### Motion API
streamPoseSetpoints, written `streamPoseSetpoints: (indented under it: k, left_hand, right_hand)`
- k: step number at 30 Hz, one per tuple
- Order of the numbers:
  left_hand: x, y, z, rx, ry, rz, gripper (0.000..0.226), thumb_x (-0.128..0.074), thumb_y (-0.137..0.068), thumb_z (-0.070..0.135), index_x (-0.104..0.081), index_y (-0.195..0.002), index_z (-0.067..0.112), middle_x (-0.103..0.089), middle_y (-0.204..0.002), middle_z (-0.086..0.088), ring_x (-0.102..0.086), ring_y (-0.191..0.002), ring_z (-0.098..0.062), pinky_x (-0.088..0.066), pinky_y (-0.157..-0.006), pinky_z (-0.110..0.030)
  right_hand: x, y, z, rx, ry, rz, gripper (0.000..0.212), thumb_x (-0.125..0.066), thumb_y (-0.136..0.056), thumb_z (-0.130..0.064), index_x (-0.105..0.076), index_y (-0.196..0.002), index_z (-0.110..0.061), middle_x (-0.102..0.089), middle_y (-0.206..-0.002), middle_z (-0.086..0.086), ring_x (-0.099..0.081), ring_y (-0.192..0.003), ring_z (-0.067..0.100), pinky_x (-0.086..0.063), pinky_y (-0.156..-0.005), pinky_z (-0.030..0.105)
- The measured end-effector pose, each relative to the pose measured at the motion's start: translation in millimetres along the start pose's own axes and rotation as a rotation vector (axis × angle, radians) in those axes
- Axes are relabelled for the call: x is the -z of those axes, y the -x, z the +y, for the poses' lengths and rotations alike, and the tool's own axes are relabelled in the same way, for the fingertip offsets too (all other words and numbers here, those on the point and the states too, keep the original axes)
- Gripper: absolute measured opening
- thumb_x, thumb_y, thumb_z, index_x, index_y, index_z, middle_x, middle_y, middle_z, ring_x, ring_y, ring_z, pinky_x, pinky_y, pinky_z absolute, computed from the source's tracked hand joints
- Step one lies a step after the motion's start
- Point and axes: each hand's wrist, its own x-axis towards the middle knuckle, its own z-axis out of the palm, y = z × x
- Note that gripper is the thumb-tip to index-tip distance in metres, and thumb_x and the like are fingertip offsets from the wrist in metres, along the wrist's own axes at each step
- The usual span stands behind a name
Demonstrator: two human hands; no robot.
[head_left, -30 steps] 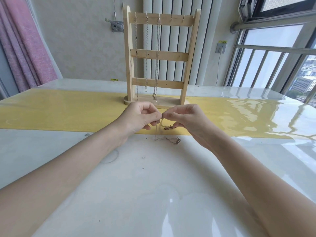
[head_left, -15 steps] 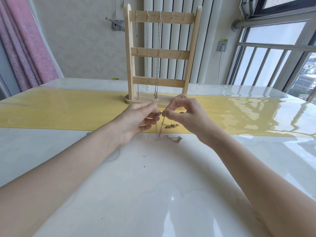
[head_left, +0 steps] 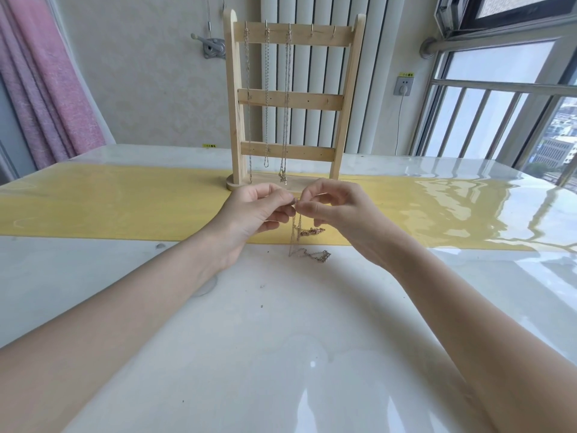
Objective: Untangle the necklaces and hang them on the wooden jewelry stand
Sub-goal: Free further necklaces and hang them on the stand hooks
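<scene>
A wooden jewelry stand (head_left: pixel 338 120) with three crossbars stands on the yellow runner at the table's middle back. Three thin chains (head_left: pixel 285 98) hang from hooks on its top bar's left side; the right hooks are bare. Just in front of the stand's base, my left hand (head_left: pixel 253 214) and my right hand (head_left: pixel 337 210) meet fingertip to fingertip, both pinching the top of a thin necklace (head_left: pixel 295 235). The chain hangs down to the table, where its lower end lies in a small heap (head_left: pixel 320 255). A gold chain piece (head_left: pixel 312 231) lies beside it under my right hand.
The table (head_left: pixel 281 339) is glossy white with a yellow runner (head_left: pixel 109 210) across it. A pink curtain (head_left: pixel 46 82) hangs at the left, a white radiator (head_left: pixel 312 73) stands behind the stand, and barred windows (head_left: pixel 499 114) are at the right.
Both hands have risen a little with the pinched chain, so more of it hangs free above the table. The hanging chains have not moved.
</scene>
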Motion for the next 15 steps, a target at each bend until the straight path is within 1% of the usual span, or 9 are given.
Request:
streamPoseSetpoints:
  k: [2,3,6,9,12,15]
  left_hand:
    - [0.5,0.5,0.0,-0.001,0.002,-0.005,0.019,-0.056,-0.091,0.016,-0.061,-0.073,0.019,-0.066,-0.065,0.009,-0.059,-0.063,-0.004,-0.045,-0.068,-0.020]
    - [0.8,0.5,0.2,0.000,0.011,-0.006,0.019,-0.056,-0.092,0.016,-0.061,-0.074,0.019,-0.066,-0.066,0.009,-0.060,-0.064,-0.004,-0.045,-0.068,-0.020]
    - [1.0,0.3,1.6,-0.009,0.050,-0.015,0.017,-0.056,-0.091,0.015,-0.061,-0.075,0.019,-0.067,-0.068,0.008,-0.061,-0.065,-0.004,-0.046,-0.065,-0.017]
    - [1.3,0.2,2.1,-0.033,0.058,-0.043,0.012,-0.059,-0.090,0.014,-0.061,-0.078,0.018,-0.067,-0.074,0.005,-0.060,-0.066,-0.004,-0.047,-0.064,-0.014]
    - [1.9,0.5,1.0,-0.051,0.045,-0.074,0.004,-0.063,-0.086,0.012,-0.065,-0.085,0.015,-0.067,-0.074,0.006,-0.060,-0.066,-0.002,-0.048,-0.064,-0.014]
    - [2.6,0.6,0.4,-0.066,-0.027,-0.045,0.007,-0.067,-0.083,0.009,-0.066,-0.082,0.016,-0.068,-0.073,0.006,-0.060,-0.063,0.000,-0.049,-0.063,-0.012]
  right_hand:
    - [1.0,1.0,-0.9,-0.025,-0.101,-0.017,0.015,-0.064,-0.087,-0.006,-0.060,-0.075,-0.013,-0.059,-0.069,-0.012,-0.053,-0.070,0.003,-0.041,-0.066,0.023]
    - [1.3,1.1,-1.3,-0.037,-0.131,-0.015,0.015,-0.063,-0.088,-0.007,-0.060,-0.075,-0.013,-0.059,-0.071,-0.011,-0.053,-0.073,0.004,-0.040,-0.067,0.024]
    - [1.3,0.4,-1.1,-0.063,-0.151,0.012,0.018,-0.061,-0.089,-0.007,-0.061,-0.073,-0.014,-0.058,-0.076,-0.006,-0.051,-0.080,0.010,-0.040,-0.069,0.026]
    - [1.1,0.1,-0.6,-0.066,-0.165,0.030,0.021,-0.057,-0.092,-0.007,-0.061,-0.073,-0.013,-0.061,-0.071,-0.009,-0.049,-0.081,0.012,-0.040,-0.068,0.025]
    - [1.2,-0.3,-0.3,-0.040,-0.132,0.050,0.023,-0.057,-0.092,-0.006,-0.064,-0.070,-0.013,-0.062,-0.069,-0.010,-0.050,-0.079,0.011,-0.040,-0.067,0.026]
    - [-0.3,-0.6,-0.3,-0.008,-0.001,0.075,0.024,-0.059,-0.090,-0.006,-0.065,-0.069,-0.014,-0.063,-0.069,-0.012,-0.053,-0.073,0.005,-0.042,-0.064,0.022]
